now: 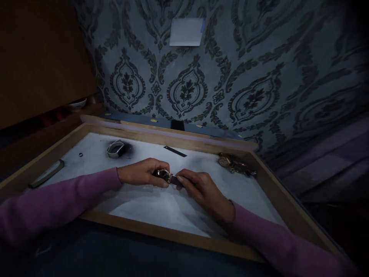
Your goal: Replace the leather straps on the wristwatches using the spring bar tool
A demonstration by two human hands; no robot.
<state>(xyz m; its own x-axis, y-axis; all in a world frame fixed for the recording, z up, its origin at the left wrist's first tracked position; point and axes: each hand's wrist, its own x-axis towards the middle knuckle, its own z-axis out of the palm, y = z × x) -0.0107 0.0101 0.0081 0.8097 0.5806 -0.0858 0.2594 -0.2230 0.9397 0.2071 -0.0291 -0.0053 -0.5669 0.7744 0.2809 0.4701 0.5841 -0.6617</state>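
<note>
Between my two hands, above the white bottom of a shallow wooden tray (127,209), is a wristwatch (163,176) with a dark face and a shiny, gold-toned case. My left hand (145,172) is closed round the case, thumb below and fingers above. With thumb and fingers, my right hand (198,187) pinches the dark strap (176,181) to the right of the case. Just beyond my hands a dark flat strap piece (175,151) with a hole near one end lies on the tray bottom.
At the tray's back left sits a grey band watch (115,149), with a small black ring (80,154) farther left. A curved strap (47,174) lies by the left wall. Several metal watches (235,164) are at the right. Patterned wallpaper and a white card (186,32) rise behind.
</note>
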